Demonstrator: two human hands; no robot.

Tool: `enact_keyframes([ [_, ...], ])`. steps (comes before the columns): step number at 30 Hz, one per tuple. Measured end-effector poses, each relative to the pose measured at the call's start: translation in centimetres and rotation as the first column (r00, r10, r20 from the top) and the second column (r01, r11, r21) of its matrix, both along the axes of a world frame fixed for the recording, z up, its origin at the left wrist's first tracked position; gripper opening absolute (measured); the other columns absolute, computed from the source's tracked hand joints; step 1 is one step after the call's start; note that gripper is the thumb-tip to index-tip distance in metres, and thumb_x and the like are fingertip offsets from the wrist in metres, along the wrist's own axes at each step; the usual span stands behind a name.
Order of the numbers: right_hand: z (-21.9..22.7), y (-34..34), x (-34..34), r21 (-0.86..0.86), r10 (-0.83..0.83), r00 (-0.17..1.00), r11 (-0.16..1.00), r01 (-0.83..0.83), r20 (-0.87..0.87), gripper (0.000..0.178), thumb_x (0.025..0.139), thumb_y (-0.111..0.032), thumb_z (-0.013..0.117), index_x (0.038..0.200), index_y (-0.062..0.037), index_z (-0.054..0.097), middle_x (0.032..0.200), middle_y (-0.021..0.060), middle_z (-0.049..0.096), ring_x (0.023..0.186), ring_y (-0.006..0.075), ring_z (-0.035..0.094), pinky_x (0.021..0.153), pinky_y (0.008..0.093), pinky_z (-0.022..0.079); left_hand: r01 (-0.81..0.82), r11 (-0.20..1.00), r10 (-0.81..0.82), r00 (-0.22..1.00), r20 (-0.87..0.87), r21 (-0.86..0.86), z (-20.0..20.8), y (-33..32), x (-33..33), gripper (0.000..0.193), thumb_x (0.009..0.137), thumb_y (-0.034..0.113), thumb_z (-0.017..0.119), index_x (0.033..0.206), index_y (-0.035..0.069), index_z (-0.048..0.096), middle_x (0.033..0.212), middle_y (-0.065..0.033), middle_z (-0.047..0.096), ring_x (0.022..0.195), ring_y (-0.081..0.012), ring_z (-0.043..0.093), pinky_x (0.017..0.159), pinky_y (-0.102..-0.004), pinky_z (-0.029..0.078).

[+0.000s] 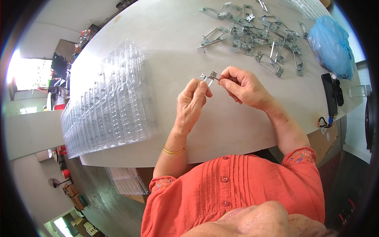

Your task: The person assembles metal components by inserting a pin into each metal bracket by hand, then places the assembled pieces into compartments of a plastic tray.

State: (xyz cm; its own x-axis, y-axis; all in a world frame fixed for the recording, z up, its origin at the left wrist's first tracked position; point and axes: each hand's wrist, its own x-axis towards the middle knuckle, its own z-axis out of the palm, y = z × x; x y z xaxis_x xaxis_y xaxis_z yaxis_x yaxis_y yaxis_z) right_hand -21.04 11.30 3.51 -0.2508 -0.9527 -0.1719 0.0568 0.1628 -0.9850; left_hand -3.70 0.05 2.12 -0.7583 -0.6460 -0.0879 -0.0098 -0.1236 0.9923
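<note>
Between my two hands, above the middle of the table, is a small metal bracket (213, 75) with flat, hole-punched ends. My left hand (190, 103) pinches its lower part between thumb and fingers. From the other side, my right hand (249, 90) is closed with thumb and forefinger on a thin part at the bracket's end. The fingers cover much of the piece. Beyond my hands lies a loose pile of similar metal brackets (246, 34), with thin rods joining their plates.
A stack of clear plastic trays (112, 102) stands at the left of the white table (177, 148). To the right are a blue plastic bag (331, 45) and a black phone (329, 94) near the edge. More clear trays (303, 7) lie at the far right.
</note>
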Motion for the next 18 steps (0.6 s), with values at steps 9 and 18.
enact_keyframes([
  [9,0.0,-0.2,0.8,0.013,-0.009,0.952,1.000,0.005,0.304,0.020,0.106,-0.021,0.051,0.101,-0.0026,0.058,0.066,-0.0010,0.054,0.049,0.0071,0.049,0.043,0.0238,0.042,-0.035,0.693,0.044,0.999,-0.006,-0.720,-0.8,0.4,-0.7,0.014,0.098,0.005,0.062,0.086,-0.001,0.056,0.074,-0.0060,0.055,0.066,-0.0166,0.047,0.059,-0.0303,0.042],
  [18,-0.4,-0.3,-1.1,0.097,-0.056,0.992,0.994,0.045,0.113,0.017,0.102,-0.019,0.055,0.098,-0.0028,0.057,0.065,0.0003,0.056,0.050,0.0086,0.052,0.045,0.0259,0.045,-0.077,0.627,0.269,0.955,0.123,-0.776,-1.2,0.0,-0.6,0.019,0.085,0.009,0.076,0.092,0.004,0.059,0.080,-0.0091,0.063,0.072,-0.0267,0.056,0.064,-0.0369,0.048],
])
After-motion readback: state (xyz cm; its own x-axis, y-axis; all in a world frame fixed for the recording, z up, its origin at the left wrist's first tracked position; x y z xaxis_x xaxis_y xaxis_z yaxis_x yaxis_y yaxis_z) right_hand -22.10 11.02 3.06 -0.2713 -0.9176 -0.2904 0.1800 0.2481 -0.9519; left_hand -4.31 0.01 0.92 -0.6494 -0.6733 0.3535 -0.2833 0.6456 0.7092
